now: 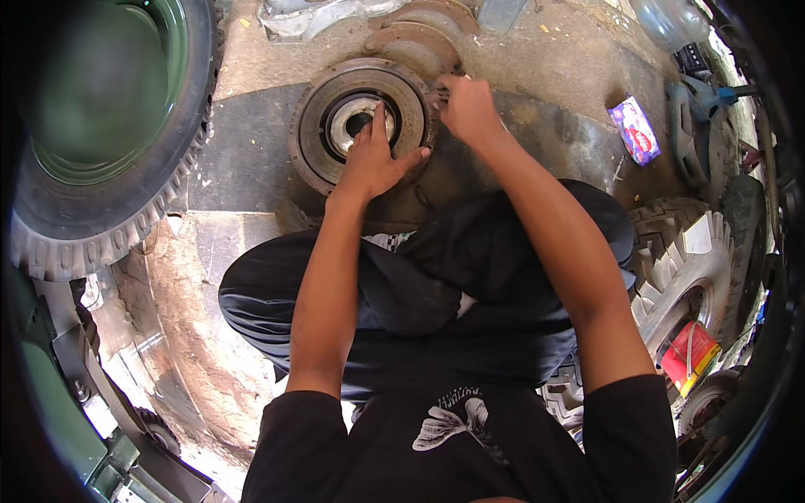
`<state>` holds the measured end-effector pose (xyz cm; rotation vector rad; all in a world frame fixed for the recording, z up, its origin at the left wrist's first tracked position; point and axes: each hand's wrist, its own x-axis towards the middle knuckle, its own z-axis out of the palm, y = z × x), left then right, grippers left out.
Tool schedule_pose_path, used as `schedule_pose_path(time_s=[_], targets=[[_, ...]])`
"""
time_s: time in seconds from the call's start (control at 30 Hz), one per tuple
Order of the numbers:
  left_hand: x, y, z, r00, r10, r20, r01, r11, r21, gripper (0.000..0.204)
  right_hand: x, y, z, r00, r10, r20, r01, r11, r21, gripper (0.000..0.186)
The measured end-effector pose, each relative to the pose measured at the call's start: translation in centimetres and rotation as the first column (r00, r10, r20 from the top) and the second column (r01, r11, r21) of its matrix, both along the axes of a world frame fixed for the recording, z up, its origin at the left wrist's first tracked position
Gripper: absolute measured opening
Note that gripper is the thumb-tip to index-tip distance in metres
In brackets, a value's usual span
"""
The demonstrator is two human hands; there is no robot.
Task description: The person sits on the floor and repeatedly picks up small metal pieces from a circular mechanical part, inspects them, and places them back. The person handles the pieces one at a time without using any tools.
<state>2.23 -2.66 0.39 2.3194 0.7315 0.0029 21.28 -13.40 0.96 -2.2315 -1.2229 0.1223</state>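
Note:
A round, greasy metal part [312, 132] with concentric rings and a pale hub around a central hole lies on the floor before my crossed legs. My left hand [371, 163] rests across its near right side. The index finger stretches over the hub and the thumb spreads toward the right rim; the remaining fingers are partly hidden near the hole. At the part's upper right edge, my right hand [471, 107] is closed in a pinch. Something small and dark shows at its fingertips, too unclear to name. Just beyond the part lie rusty curved metal pieces [411, 46].
A large tyre on a green rim [189, 101] stands at the left. To the right lie a purple packet [635, 132], more tyres [696, 277] and a red and yellow bucket [688, 359]. A silvery metal casting [314, 18] lies at the far edge. Dark matting [243, 151] covers some floor.

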Motion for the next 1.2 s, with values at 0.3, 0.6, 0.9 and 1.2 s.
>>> schedule_pose_path(time_s=[0.3, 0.6, 0.9, 1.2], targets=[[0.2, 0.5, 0.7, 1.000, 0.008, -0.001, -0.008, 0.996, -0.089, 0.123, 1.7, -0.9, 1.1, 0.905, -0.099, -0.414, 0.129, 0.991, 0.046, 0.029], [0.4, 0.5, 0.5, 0.996, 0.074, -0.040, -0.080, 0.983, -0.167, 0.101, 1.9, -1.6, -1.0, 0.833, -0.191, -0.519, 0.146, 0.981, -0.127, 0.042], [0.3, 0.4, 0.3, 0.997, 0.065, -0.033, -0.070, 0.985, -0.159, 0.099, -0.1, -1.5, 1.2, 0.897, -0.262, -0.357, 0.191, 0.956, -0.222, 0.046], [0.0, 0.3, -0.3, 0.999, 0.046, -0.009, -0.047, 0.995, -0.084, 0.093, -0.4, -1.3, -0.3, 0.893, -0.319, -0.317, 0.283, 0.946, -0.156, 0.048]])
